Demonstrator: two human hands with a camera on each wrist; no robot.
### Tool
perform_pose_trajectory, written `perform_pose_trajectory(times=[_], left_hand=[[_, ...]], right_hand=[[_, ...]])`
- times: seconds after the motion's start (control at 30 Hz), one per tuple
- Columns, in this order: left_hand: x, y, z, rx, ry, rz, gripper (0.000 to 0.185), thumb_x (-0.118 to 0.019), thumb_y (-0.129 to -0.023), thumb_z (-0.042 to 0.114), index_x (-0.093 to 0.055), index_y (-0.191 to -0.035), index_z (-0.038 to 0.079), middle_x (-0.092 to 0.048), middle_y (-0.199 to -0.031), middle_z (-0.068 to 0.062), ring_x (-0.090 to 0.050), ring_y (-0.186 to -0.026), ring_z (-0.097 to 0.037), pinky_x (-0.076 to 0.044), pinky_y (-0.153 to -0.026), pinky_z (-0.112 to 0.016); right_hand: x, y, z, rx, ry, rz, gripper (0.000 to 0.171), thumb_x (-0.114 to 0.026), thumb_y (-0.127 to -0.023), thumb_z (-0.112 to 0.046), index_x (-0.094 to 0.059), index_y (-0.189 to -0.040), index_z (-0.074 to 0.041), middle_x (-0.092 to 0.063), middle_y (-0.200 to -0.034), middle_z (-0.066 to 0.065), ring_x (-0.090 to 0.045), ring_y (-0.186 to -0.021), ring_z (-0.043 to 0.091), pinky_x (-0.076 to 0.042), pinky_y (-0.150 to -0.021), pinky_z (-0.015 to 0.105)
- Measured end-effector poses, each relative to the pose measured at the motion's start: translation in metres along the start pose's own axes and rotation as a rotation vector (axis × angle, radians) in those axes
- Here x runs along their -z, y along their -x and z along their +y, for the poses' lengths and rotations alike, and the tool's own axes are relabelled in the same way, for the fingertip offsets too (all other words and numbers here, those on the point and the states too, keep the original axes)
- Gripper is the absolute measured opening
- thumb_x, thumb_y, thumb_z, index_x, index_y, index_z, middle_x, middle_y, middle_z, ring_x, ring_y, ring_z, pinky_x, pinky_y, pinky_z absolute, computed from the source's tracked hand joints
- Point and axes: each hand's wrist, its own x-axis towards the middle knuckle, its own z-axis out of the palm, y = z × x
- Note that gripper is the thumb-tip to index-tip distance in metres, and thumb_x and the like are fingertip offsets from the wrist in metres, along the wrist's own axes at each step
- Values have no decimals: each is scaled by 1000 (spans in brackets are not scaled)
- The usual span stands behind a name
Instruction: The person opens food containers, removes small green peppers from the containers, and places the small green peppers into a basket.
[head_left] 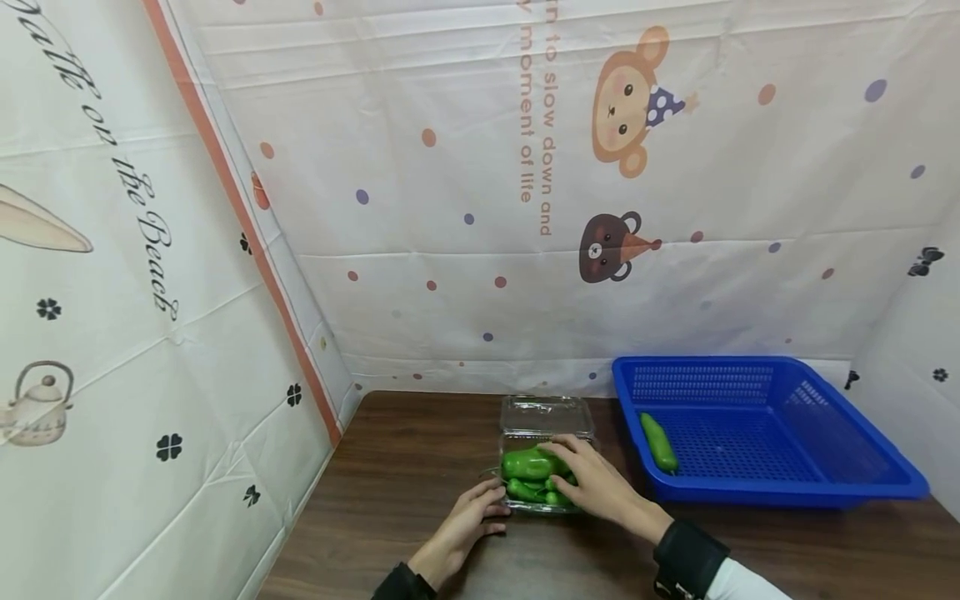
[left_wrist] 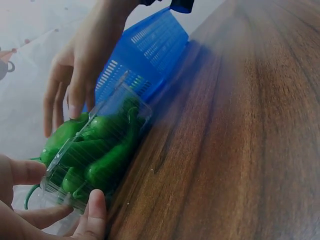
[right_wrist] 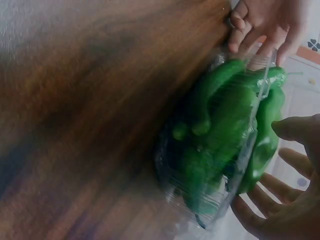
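A clear plastic clamshell box (head_left: 542, 507) stands on the table, packed with several green peppers (head_left: 531, 463). Its lid (head_left: 547, 414) is folded back toward the wall. Beside the box's near left corner, my left hand (head_left: 467, 523) touches the side with its fingers fairly straight. From the right, my right hand (head_left: 596, 485) reaches over the top pepper (right_wrist: 270, 132), fingers spread and fingertips at its surface. The left wrist view shows peppers (left_wrist: 107, 165) through the clear wall, some rising above the rim.
A blue plastic basket (head_left: 780, 490) with slotted sides stands right of the box, holding one long green pepper (head_left: 658, 442). Brown wooden table (head_left: 420, 442) surrounds the box. Printed white cloth (head_left: 420, 192) hangs behind and at both sides.
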Motion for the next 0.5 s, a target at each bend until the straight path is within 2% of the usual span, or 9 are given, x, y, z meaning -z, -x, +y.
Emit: perform_pose_trajectory(times=[0.13,0.5], left_hand=[[-1,0,0,-3,2,2,72,-59,-104,35,-33,-155,-9,-55,-138,-21,-63,-106,-18,-58,-89,-37],[0,0,0,5,-3,5,72,-59,-104,35,-33,-155,-8,-53,-142,-23,-63,-107,-18,-57,-91,-38]], right_hand=[[-4,2,0,-28,19,-8,45,-77,-91,-11,-64,-135,-9,-62,-128,12,-61,-117,33,-57,-87,50],[-11,2,-2,-108,17,58,41,-80,-85,-1,-70,-124,-11,-64,-120,8,-62,-113,30,-58,-83,44]])
